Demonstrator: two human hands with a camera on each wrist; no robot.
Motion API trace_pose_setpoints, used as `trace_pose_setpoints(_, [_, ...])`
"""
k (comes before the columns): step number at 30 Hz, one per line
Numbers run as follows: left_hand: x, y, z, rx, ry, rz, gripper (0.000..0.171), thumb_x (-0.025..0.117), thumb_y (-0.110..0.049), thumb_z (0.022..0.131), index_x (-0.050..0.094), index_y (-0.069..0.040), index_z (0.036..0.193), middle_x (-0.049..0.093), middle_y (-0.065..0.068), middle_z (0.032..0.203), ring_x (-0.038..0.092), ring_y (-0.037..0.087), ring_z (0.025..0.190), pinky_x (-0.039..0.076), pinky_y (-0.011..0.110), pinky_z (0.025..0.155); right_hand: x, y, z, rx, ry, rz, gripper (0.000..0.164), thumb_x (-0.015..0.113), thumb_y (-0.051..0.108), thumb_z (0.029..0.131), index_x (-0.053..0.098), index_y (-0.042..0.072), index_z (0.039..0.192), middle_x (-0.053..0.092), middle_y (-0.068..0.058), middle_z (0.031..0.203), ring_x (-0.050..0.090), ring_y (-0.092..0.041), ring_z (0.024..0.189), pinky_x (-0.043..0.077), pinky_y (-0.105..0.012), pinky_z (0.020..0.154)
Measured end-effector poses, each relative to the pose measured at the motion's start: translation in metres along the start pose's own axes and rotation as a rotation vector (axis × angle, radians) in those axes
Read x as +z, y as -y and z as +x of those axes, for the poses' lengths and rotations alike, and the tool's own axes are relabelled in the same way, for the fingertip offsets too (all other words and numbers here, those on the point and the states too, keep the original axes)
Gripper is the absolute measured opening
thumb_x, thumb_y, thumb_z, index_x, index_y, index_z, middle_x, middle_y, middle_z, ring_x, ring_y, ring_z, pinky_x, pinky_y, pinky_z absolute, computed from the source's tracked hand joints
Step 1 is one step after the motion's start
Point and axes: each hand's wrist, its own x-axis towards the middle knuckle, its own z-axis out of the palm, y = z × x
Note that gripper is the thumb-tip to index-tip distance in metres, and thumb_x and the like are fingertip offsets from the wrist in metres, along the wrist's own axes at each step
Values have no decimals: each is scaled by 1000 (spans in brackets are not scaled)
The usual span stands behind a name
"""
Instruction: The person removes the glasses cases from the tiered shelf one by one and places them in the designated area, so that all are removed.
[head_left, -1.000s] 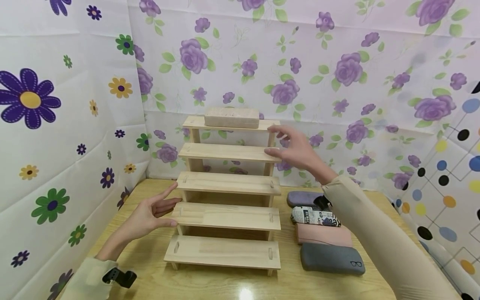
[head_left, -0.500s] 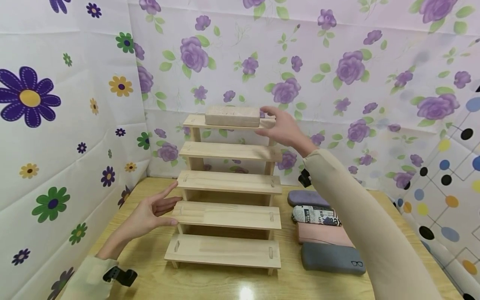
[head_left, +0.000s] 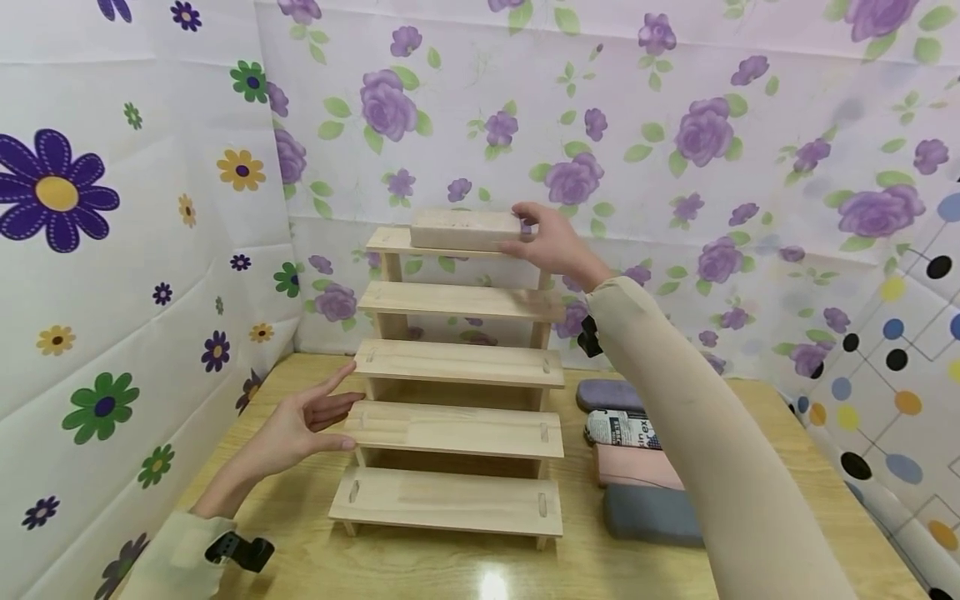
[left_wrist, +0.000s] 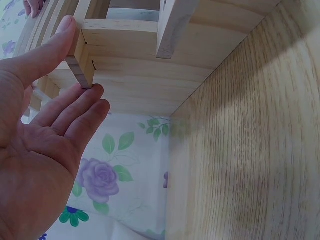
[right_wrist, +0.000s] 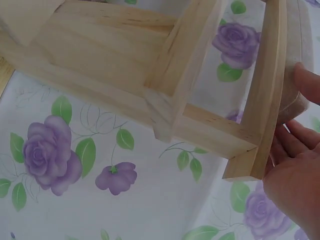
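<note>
A stepped wooden display rack with several shelves stands on the table. On its top shelf lies a beige, glasses-case-shaped box. My right hand pinches the box's right end, thumb in front and fingers behind. In the right wrist view the thumb touches the box, while the other fingers are partly hidden behind the shelf end. At the rack's left side, my left hand holds the end of a lower shelf. The left wrist view shows that shelf end between the thumb and the fingertips.
Right of the rack, several cases lie in a column: a purple one, a newsprint-patterned one, a pink one and a dark grey one. Flowered cloth hangs behind the wooden table.
My right hand has moved up and left from the rack's right side to the box on the top shelf, and now pinches its end. The left hand has stayed in place.
</note>
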Motion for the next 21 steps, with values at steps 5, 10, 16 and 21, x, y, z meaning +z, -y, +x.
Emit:
trace_pose_setpoints(5, [1, -1, 1, -1, 0, -4, 106, 87, -1, 86, 25, -21, 170, 49, 27, 154, 51, 38, 139, 49, 44, 109, -1, -1, -3, 2, -12, 9, 78, 79, 33, 98, 42, 5, 160, 48, -11, 156, 44, -30, 143, 44, -48, 116])
trace_pose_setpoints(10, [0, -1, 1, -4, 1, -5, 106, 87, -1, 86, 25, -21, 170, 49, 27, 154, 51, 37, 139, 49, 44, 108, -6, -2, -9, -2, -19, 2, 77, 79, 33, 98, 42, 5, 160, 48, -12, 157, 43, -31, 143, 43, -49, 117])
trace_pose_setpoints(16, [0, -1, 2, -1, 3, -12, 106, 87, -1, 86, 25, -20, 170, 44, 28, 157, 50, 37, 140, 50, 39, 108, -13, -3, -15, 6, -21, 8, 80, 82, 33, 95, 43, 5, 160, 49, -14, 155, 44, -32, 143, 40, -51, 118])
trace_pose_setpoints(21, [0, 0, 1, 5, 2, -15, 105, 86, 0, 86, 25, -18, 170, 41, 28, 159, 50, 37, 140, 50, 36, 108, -12, -3, -12, 10, 15, 52, 84, 84, 37, 93, 42, 8, 160, 46, -11, 158, 41, -30, 144, 41, -51, 118])
